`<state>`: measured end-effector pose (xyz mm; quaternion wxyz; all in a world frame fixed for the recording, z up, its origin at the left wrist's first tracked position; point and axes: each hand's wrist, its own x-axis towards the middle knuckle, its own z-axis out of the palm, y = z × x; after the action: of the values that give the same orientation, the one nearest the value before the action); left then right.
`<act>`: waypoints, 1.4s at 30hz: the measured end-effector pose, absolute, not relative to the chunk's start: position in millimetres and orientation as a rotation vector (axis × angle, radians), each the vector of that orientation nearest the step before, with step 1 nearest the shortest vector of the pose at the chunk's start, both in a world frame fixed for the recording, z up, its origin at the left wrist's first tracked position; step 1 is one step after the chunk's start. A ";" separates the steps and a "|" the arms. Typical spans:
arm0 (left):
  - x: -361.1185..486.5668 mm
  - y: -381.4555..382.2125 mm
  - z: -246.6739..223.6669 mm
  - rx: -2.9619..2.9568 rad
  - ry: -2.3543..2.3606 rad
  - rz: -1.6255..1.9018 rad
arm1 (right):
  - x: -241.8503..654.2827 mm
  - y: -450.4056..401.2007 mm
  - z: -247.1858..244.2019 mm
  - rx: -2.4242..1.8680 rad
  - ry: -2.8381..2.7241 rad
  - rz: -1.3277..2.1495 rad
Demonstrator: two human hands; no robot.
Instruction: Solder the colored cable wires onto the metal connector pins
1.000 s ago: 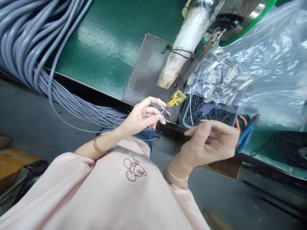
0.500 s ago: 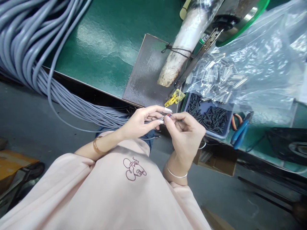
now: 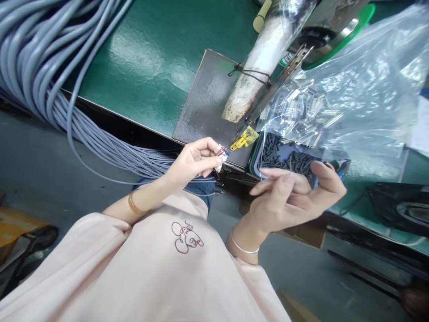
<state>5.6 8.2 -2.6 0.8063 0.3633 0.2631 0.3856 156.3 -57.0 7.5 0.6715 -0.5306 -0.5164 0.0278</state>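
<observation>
My left hand (image 3: pixel 197 162) pinches the end of a grey cable, where several thin coloured wires (image 3: pixel 222 153), red, blue and white among them, fan out past the fingertips. Well to the right, my right hand (image 3: pixel 295 197) is raised in front of the bin, thumb pressed to a finger and another finger lifted away. A thin, short sliver (image 3: pixel 291 164) stands up from that pinch; its kind is unclear. Beside the right fingertips hangs a thin silvery wire (image 3: pixel 263 150). A yellow clip-like fixture (image 3: pixel 244 138) sits just beyond my left fingertips, at the bench edge.
A bin (image 3: pixel 256 163) holds many short black tubes, with a clear plastic bag (image 3: pixel 362 103) of metal parts above it. A wrapped white cylinder (image 3: pixel 248 76), a metal bar (image 3: pixel 278 85) and a green-rimmed spool (image 3: pixel 363 27) overhang the bench. Grey cables (image 3: pixel 40 58) lie left.
My right hand has left the wire ends at my left hand and swung right, over towards the bin. My left hand stays on the cable, and its coloured wires now show spread.
</observation>
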 end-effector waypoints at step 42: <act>30.5 19.5 -5.9 1.081 0.801 1.175 | 159.5 -28.7 -15.3 -1.295 -1.490 -0.009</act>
<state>30.5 19.5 -5.9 0.6269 0.4715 0.3493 0.5125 159.5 -28.7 -15.3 0.5509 -0.5475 -0.6299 -0.0039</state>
